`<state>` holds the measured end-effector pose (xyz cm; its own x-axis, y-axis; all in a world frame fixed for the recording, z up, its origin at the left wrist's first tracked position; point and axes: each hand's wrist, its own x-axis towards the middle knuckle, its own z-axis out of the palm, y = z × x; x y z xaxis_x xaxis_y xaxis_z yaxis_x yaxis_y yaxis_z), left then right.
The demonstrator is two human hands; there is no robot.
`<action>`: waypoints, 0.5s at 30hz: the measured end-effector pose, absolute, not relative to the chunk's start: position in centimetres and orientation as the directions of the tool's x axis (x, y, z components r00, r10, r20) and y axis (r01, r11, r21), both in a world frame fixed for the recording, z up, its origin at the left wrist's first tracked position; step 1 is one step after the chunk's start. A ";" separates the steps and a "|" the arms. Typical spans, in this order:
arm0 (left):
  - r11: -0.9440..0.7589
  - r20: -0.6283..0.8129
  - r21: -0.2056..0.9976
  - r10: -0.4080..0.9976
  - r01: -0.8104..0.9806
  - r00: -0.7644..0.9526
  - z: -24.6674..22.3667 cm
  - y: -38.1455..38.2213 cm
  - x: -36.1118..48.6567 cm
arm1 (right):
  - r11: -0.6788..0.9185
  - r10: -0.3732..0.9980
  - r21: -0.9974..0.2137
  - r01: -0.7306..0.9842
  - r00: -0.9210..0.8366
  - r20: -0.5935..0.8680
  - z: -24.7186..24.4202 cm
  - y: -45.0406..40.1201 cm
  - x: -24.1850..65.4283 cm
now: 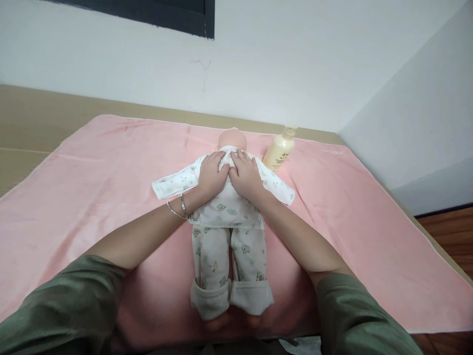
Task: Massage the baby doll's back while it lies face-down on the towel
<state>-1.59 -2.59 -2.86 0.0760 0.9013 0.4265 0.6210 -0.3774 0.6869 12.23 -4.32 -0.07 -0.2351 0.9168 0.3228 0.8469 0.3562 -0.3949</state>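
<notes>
A baby doll [232,139] lies stretched out on a pink cloth, its head away from me and its feet towards me. It wears a white printed top [229,209] and matching trousers [248,251] with rolled cuffs. My left hand [214,173] rests flat on the upper part of the top, fingers extended. Beside it, my right hand [246,172] lies flat on the same area, the two thumbs close together. Both sleeves of the top spread out sideways. Whether the doll's arms fill them is hidden.
The pink cloth [332,212] covers most of a wooden surface [22,118]. A pump bottle [280,152] of pale yellow liquid stands on it, right of the doll's head. White walls [295,64] rise behind and at the right. Wooden floor [451,236] shows at the right.
</notes>
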 end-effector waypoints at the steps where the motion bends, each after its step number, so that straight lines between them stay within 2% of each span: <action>1: -0.379 0.430 0.688 0.900 0.619 0.073 -2.9 -2.6 -1.6 | 0.347 0.925 -0.406 0.845 -0.236 0.298 0.0 -4.2 12.3; 5: -0.374 0.431 0.697 0.900 0.612 0.060 -3.0 -2.6 -1.6 | 0.378 0.894 -0.447 0.811 -0.193 0.405 1.2 -4.2 12.7; 7: -0.376 0.430 0.695 0.901 0.613 0.065 -2.9 -2.6 -1.6 | 0.380 0.883 -0.430 0.819 -0.181 0.434 1.5 -4.4 12.6; 12: -0.380 0.416 0.687 0.905 0.619 0.093 -2.8 -2.6 -1.7 | 0.317 0.941 -0.334 0.887 -0.251 0.227 0.8 -4.5 11.8; 15: -0.395 0.410 0.685 0.903 0.612 0.125 -2.3 -2.9 -1.7 | 0.359 0.933 -0.405 0.841 -0.313 0.177 2.0 -4.8 12.0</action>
<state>-1.72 -2.86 -2.31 0.1245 0.9035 0.4102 0.6123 -0.3953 0.6847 11.97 -4.79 2.04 -0.3125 0.9332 0.1772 0.8413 0.3585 -0.4046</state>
